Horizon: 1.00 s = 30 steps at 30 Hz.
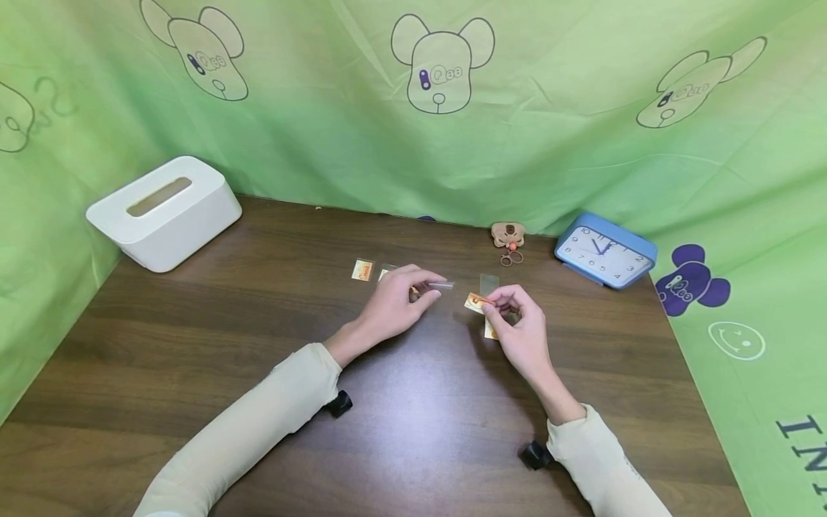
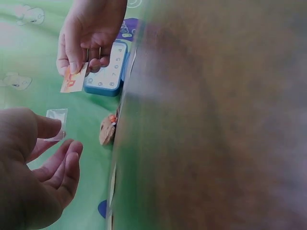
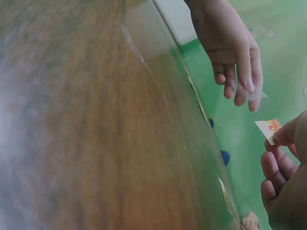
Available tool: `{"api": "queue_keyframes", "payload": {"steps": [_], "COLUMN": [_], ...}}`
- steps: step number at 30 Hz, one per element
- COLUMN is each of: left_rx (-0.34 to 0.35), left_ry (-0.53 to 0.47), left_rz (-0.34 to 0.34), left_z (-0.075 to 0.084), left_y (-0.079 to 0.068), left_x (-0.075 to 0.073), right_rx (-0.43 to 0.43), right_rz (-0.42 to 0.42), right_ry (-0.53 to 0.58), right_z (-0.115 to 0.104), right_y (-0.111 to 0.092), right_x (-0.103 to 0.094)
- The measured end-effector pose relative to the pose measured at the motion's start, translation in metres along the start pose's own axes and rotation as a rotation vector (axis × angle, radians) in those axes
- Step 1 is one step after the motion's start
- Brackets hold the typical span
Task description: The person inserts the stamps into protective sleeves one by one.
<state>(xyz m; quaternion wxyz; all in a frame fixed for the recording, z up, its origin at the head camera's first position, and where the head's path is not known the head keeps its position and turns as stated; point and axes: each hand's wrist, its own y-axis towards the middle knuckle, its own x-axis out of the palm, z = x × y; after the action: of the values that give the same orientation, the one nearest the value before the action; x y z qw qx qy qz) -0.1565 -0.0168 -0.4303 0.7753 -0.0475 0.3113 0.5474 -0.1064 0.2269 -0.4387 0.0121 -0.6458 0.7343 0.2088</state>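
Note:
My left hand point(image 1: 395, 300) pinches a small clear plastic sleeve point(image 1: 442, 285) between thumb and forefinger above the table. In the left wrist view the sleeve point(image 2: 57, 120) looks see-through, with nothing printed in it. To the right, my right hand point(image 1: 522, 329) pinches a small white and orange printed card point(image 1: 477, 302) by its edge; the card's print point(image 3: 271, 128) faces the right wrist camera. Behind that hand lies another clear sleeve point(image 1: 489, 283), and a second card point(image 1: 491, 329) shows partly beneath it. A sleeved card point(image 1: 363, 270) lies left of my left hand, which partly hides another one point(image 1: 386, 271).
On the brown wooden table point(image 1: 413, 431), a white tissue box point(image 1: 187, 230) stands at the back left. A blue clock point(image 1: 606, 250) stands at the back right, beside a brown bear-shaped keychain point(image 1: 507, 234) with rings. A green printed curtain point(image 1: 362, 143) hangs behind.

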Motion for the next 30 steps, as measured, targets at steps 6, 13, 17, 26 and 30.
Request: {"api": "queue_keyframes", "payload": {"steps": [6, 13, 17, 26, 30], "left_rx": [-0.029, -0.081, -0.099, -0.134, -0.153], "left_ry": [-0.089, -0.158, -0.177, -0.134, -0.126], "left_rz": [-0.014, -0.007, -0.002, 0.017, 0.017], "left_z": [-0.002, -0.004, -0.004, -0.008, -0.008], "left_y": [-0.008, -0.018, -0.023, -0.029, -0.029], "left_x": [-0.004, -0.008, -0.011, -0.016, -0.015], "right_rx": [-0.005, -0.001, -0.007, -0.028, -0.033], "right_rz": [-0.005, -0.022, -0.027, -0.039, -0.042], "right_ry": [0.007, 0.001, -0.007, -0.009, -0.008], "right_z": [-0.001, -0.002, -0.005, -0.011, -0.013], "right_y": [-0.002, -0.004, -0.005, -0.006, -0.007], "right_x": [0.001, 0.002, 0.004, 0.008, 0.009]}}
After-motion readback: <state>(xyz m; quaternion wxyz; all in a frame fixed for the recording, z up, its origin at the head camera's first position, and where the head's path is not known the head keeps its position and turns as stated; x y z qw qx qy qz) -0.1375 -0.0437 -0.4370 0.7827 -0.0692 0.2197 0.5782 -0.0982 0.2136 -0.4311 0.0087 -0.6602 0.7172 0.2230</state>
